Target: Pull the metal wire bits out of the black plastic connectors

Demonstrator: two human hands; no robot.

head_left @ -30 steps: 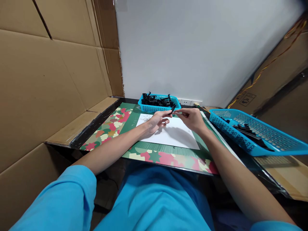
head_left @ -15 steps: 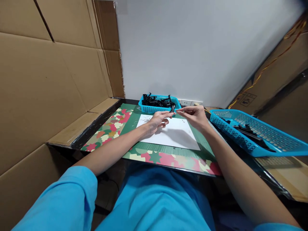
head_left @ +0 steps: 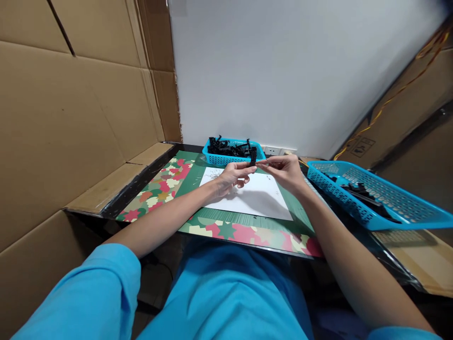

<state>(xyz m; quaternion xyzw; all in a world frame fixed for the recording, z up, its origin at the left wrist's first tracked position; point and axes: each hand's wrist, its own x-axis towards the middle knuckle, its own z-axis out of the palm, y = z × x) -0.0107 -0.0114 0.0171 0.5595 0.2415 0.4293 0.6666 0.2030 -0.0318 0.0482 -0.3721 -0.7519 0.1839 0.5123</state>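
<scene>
My left hand [head_left: 231, 179] pinches a small black part [head_left: 253, 156] between thumb and fingers, and the part stands roughly upright above the white paper [head_left: 255, 200]. Close on its right side, my right hand [head_left: 283, 171] has its thumb and forefinger pressed together at the part's lower end. Whatever lies between those fingertips is too small to make out. Tiny thin pieces [head_left: 213, 173] are scattered at the paper's back left, with a few more near its right side.
Behind my hands, a blue basket [head_left: 219, 160] holds a heap of black parts. A larger blue basket [head_left: 417, 208] with black parts stands at the right. Cardboard walls [head_left: 71, 132] rise on the left. The patterned green mat [head_left: 226, 231] lies under the paper.
The black part has turned slightly and now stands more upright in my left hand. My right fingertips have moved a little closer to it. The whole view has shifted slightly.
</scene>
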